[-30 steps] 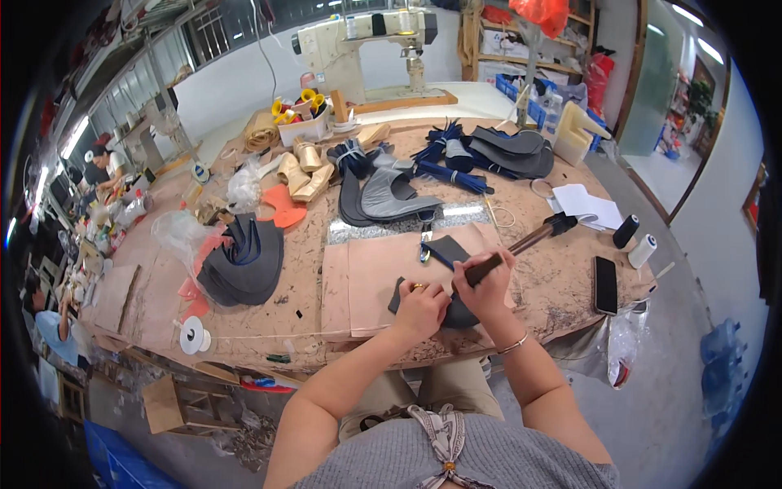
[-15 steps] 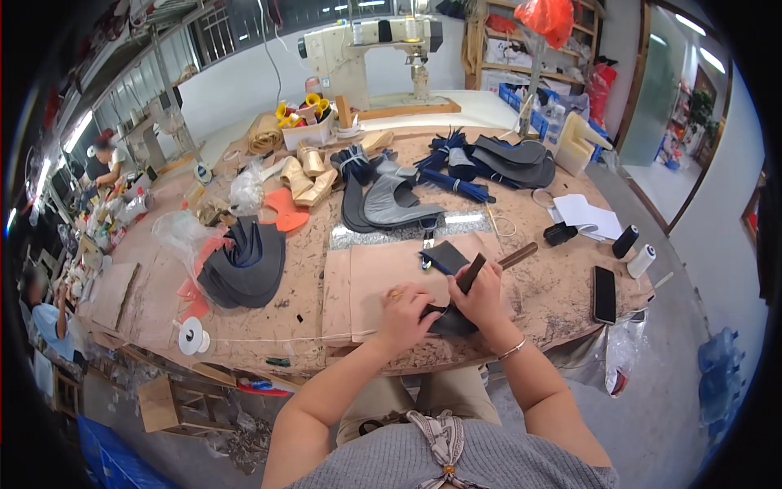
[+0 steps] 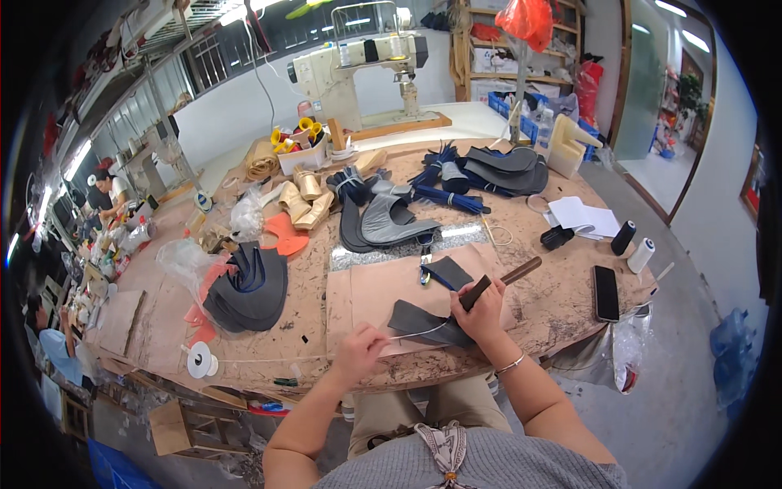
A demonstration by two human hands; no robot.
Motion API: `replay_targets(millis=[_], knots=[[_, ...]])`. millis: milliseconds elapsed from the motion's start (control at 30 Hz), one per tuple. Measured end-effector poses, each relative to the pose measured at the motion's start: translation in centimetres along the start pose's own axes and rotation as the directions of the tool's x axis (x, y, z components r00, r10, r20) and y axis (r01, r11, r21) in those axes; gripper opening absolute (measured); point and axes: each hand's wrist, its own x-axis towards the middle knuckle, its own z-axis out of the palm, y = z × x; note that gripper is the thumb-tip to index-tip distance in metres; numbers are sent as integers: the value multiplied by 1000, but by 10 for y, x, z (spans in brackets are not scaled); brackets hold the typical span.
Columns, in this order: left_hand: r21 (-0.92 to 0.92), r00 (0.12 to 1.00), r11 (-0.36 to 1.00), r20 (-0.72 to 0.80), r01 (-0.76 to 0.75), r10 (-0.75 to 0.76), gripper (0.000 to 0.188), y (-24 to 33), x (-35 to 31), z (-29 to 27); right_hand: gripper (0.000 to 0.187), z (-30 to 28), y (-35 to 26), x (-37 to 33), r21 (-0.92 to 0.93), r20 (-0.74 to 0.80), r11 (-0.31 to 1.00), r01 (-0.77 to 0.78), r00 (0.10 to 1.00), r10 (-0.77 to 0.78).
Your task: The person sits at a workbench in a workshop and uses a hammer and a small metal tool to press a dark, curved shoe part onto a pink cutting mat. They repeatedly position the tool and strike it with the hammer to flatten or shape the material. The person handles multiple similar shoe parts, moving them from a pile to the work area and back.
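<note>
Over the scuffed desk, left grip is pinching a pale strip, right grip is clasping a dark handle.

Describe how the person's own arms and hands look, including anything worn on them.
The left hand and right hand are both ungloved, and the forearms are bare of any sleeve. A thin, shiny, silver-coloured bracelet circles the right wrist; the left wrist shows none. A grey ribbed top covers the body.
</note>
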Motion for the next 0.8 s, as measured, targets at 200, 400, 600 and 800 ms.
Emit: replay_targets(millis=[200, 400, 600, 800], knots=[[-108, 949, 946, 112, 306, -294, 10, -59, 31, -38, 20, 0, 3, -1, 11, -3, 999, -35, 999, 35], [77, 957, 960, -135, 269, -257, 19, -104, 50, -45, 20, 4, 1, -4, 28, -53, 999, -39, 998, 41], [187, 927, 913, 173, -363, 333, 16, 3, 83, 51, 21, 3, 4, -3, -8, -13, 1000, -25, 1000, 25], [-23, 948, 998, 311, -60, 64, 6, 4, 74, 81, 22, 0, 10, -5, 27, 12, 998, -53, 999, 53]])
